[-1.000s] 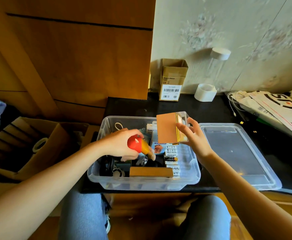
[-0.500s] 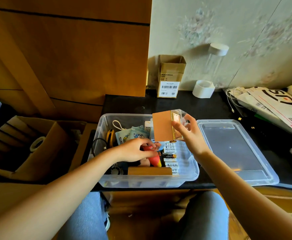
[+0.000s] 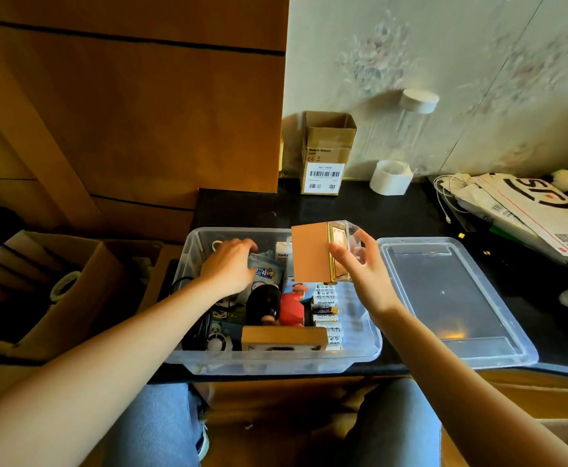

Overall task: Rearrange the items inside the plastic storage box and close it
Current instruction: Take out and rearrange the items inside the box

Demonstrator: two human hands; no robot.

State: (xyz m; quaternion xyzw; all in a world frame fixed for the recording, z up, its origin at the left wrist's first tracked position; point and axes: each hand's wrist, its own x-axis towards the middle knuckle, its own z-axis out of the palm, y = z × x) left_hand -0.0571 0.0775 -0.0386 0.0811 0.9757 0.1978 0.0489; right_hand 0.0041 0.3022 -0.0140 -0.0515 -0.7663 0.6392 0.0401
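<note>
head view: right hand (image 3: 360, 274) grips a tan box (image 3: 311, 256) above the storage box (image 3: 275, 360); left hand (image 3: 230, 264), fingers loose, rests on a blue packet (image 3: 265, 273) at its 11 o'clock corner.

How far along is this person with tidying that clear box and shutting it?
Partway. Batteries, a red toy and a wooden block already lie in the storage box. The right hand holds a small brown box above it, while the left hand reaches among packets. The lid lies beside the box, not yet on.

Lid (image 3: 451, 298) right of box (image 3: 275, 360); batteries (image 3: 324, 303) inside.
</note>
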